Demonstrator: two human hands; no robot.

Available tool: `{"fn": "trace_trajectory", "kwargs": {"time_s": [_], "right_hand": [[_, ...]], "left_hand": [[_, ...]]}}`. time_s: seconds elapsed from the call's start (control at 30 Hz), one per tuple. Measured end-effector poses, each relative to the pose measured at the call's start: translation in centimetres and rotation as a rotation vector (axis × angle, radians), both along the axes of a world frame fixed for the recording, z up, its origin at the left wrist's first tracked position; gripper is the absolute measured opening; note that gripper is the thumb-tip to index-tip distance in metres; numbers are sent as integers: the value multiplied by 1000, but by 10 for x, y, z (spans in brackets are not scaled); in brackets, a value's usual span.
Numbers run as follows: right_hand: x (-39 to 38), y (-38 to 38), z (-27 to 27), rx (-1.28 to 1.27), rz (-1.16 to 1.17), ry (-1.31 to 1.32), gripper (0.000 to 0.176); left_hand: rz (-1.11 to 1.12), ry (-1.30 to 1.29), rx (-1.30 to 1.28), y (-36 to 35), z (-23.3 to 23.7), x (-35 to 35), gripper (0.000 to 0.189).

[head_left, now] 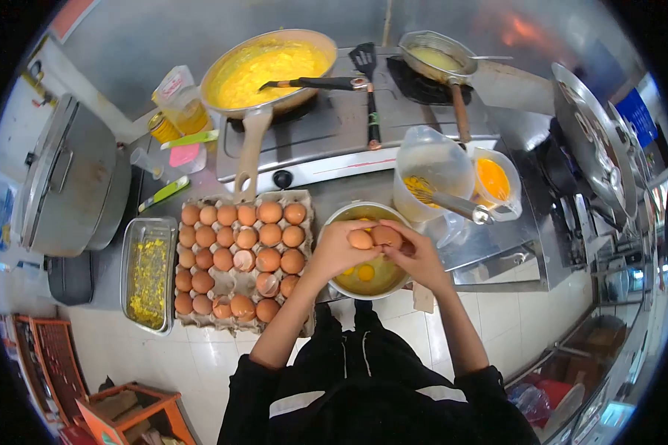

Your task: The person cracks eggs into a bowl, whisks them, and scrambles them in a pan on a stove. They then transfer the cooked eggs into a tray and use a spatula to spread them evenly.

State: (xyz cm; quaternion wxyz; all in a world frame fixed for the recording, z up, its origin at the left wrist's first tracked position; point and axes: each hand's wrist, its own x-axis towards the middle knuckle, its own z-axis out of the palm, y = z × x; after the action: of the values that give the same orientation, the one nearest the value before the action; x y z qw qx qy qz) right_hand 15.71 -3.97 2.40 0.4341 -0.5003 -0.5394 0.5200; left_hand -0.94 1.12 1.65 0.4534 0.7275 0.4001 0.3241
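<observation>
Over a round metal bowl (335, 288), my left hand (334, 254) grips a light brown egg (361, 239). My right hand (421, 261) has its fingers around a darker brown egg (386, 236), side by side with the first. Egg yolks (365, 272) and clear egg white lie in the bowl under my hands. Left of the bowl sits a cardboard egg tray (234, 281) with many brown eggs (269, 236), several cracked shells (267, 284) among them. My fingers partly cover both held eggs.
A pan (214, 106) of yellow scrambled egg rests on the stove (319, 141), its handle reaching toward the tray. A plastic jug (432, 167) with a whisk (453, 205) stands by a cup of beaten egg (492, 180). A glass dish (128, 274) is at left.
</observation>
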Motion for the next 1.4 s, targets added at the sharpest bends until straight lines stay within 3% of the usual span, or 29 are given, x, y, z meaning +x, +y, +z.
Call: {"fn": "trace_trajectory", "kwargs": {"time_s": [0.3,0.37,0.5,0.57,0.6,0.67,0.73,0.8,0.83,0.9,1.0,1.13,1.2,1.23,1.3,1.33,1.4], "right_hand": [[4,2,20,227,136,-552,53],[0,0,11,612,49,-1158,55],[-11,-2,9,556,8,-1024,58],[-24,0,11,271,52,-492,59],[-35,1,7,280,85,-479,59],[-64,2,-2,209,104,-116,59],[-103,3,17,99,205,-16,56],[-139,11,28,194,451,-207,55],[-154,13,28,199,462,-202,55],[-180,17,24,585,493,-612,51],[-213,40,16,559,481,-496,42],[-260,62,1,736,465,-669,39],[-276,51,-7,848,399,-1105,34],[-284,50,-9,832,375,-1182,36],[-288,48,-9,858,357,-1150,29],[-289,46,-7,879,335,-1114,21],[-285,50,-5,846,414,-1065,24]], "left_hand": [[20,19,132,-2,7,-8,39],[37,189,293,-2,5,-10,40],[47,291,398,-9,13,-12,46],[121,291,313,-18,19,-18,47],[155,305,310,-24,25,-30,47],[273,62,50,-42,44,-58,47],[351,75,33,-61,54,-102,52],[524,32,21,-83,52,-142,54],[649,25,40,-95,49,-159,53],[882,41,-17,-119,55,-184,53],[1067,-8,-7,-143,46,-212,50],[1196,-282,-138,-161,42,-228,43],[1252,-327,-121,-167,37,-232,36],[1253,-329,-122,-169,34,-234,36],[1254,-579,-133,-172,30,-235,36],[1256,-580,-137,-172,30,-235,36],[1268,-682,-226,-170,32,-235,37]]}}
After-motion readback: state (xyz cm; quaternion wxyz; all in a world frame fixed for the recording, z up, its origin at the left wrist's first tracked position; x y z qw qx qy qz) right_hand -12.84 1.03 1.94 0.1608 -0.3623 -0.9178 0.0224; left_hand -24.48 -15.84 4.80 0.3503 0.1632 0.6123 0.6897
